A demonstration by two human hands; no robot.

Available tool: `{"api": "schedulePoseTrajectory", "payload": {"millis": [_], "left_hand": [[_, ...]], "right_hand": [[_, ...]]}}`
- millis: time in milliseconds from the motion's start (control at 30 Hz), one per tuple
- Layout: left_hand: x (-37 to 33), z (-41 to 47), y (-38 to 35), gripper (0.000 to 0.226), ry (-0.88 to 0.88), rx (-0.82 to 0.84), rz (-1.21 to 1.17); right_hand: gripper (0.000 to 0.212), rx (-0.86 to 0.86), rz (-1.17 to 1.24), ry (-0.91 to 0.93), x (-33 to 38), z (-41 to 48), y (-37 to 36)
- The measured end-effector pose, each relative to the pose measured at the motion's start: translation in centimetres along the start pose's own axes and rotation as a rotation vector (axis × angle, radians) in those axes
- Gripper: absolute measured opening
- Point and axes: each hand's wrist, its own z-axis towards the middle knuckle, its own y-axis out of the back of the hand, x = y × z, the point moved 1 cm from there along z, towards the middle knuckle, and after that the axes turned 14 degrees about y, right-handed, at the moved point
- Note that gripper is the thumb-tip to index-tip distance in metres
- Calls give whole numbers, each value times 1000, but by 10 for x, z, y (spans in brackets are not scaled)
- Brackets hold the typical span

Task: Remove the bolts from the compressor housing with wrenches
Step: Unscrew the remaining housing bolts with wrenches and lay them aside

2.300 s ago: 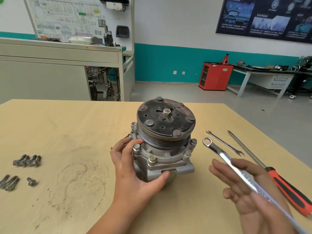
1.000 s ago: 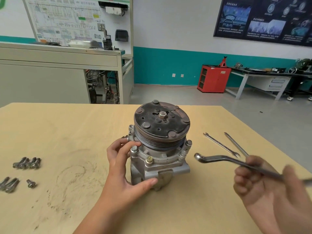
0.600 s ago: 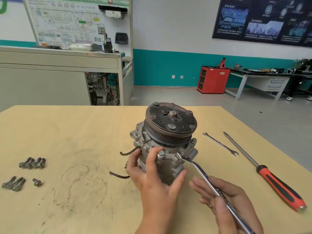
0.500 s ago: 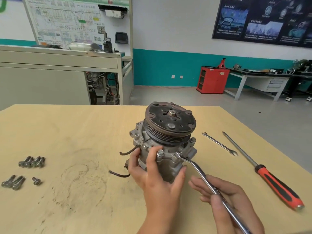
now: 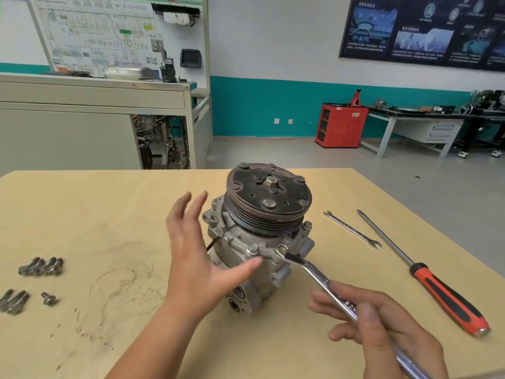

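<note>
A grey metal compressor (image 5: 258, 242) with a dark pulley on top stands tilted on the wooden table (image 5: 109, 214). My right hand (image 5: 382, 329) grips a silver ring wrench (image 5: 314, 272) whose ring end sits over a bolt (image 5: 282, 248) on the front of the housing flange. Another bolt (image 5: 252, 247) stands just left of it. My left hand (image 5: 196, 258) hovers open at the compressor's left side, fingers spread, thumb near the housing below that bolt.
Several removed bolts (image 5: 41, 266) lie at the table's left edge, with more (image 5: 13, 300) and a short screw (image 5: 48, 298) below them. A small open-end wrench (image 5: 352, 229) and a red-handled screwdriver (image 5: 426, 274) lie to the right. Workbenches and a red cabinet stand behind.
My left hand has let go of the compressor housing and opened, fingers spreading to the left. The wrench stays seated on the front bolt, my right hand still on its handle.
</note>
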Motion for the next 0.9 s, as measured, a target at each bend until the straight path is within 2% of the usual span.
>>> {"api": "schedulePoseTrajectory", "payload": {"millis": [33,100,233,300,400,500,567,633,667,767,800,833,867,900], "left_hand": [[0,5,-2,104,13,71,-4],[0,9,-9,107,20,145,-51],[1,6,-18,89,-11,63,-140],[4,6,-21,87,-15,37,-167],[5,7,-22,87,-4,36,-198],[6,7,-22,86,7,43,-193],[6,7,-22,86,17,42,-195],[6,6,-22,86,29,42,-199],[7,5,-22,86,35,40,-200],[4,2,-24,85,41,14,-189],[2,1,-25,85,34,0,-179],[0,-1,-27,84,28,-18,-166],[-1,-3,-29,83,26,-39,-148],[-2,-5,-31,81,28,-61,-132]], "right_hand": [[18,-25,34,-27,-6,-1,4],[30,-13,55,-65,-13,0,9],[29,81,209,-131,-19,22,13],[10,141,315,-181,-27,43,19],[41,283,460,-346,-51,77,25],[39,373,569,-502,-68,100,14],[30,396,705,-482,-72,97,17],[18,262,887,-559,-70,85,18],[21,105,880,-643,-64,84,24],[26,-54,1096,-592,-63,70,38],[37,-28,1246,-603,-55,54,43],[46,110,1393,-575,-40,43,47],[49,-26,1221,-617,-28,32,43],[51,-26,1111,-695,-18,18,34]]}}
